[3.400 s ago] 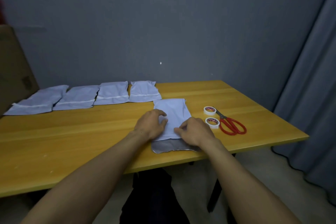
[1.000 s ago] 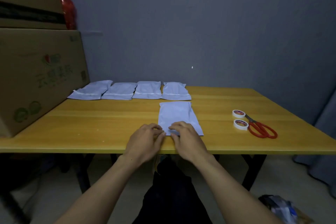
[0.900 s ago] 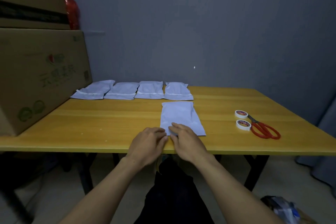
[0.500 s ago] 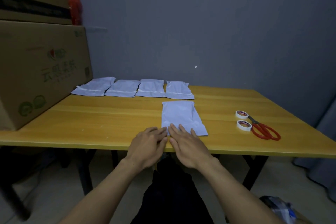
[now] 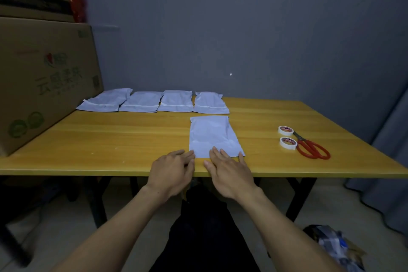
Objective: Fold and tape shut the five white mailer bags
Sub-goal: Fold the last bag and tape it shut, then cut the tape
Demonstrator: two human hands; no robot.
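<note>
Head view: nearest mailer bag [image 5: 212, 134] lies flat by the front edge of the table [image 5: 110, 139], no tape visible on it. Right hand [image 5: 229, 172] is flat, fingers straight, tips pressing the bag's near edge. Left hand [image 5: 174, 170] is flat, tips at the near left corner. Neither grips anything.

Risk: the pressed end may spring up if both hands lift for the tape rolls [image 5: 287, 143], well apart at right by the scissors [image 5: 313, 150]. Slick film could also slide under a push. Four other bags [image 5: 175, 101] sit in a back row.

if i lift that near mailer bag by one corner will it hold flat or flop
Probably floppy: the near mailer bag looks thin and shows soft creases. Likely light, since it lies almost flat with little bulge. It may slide on the smooth table if pushed at its edge.
</note>
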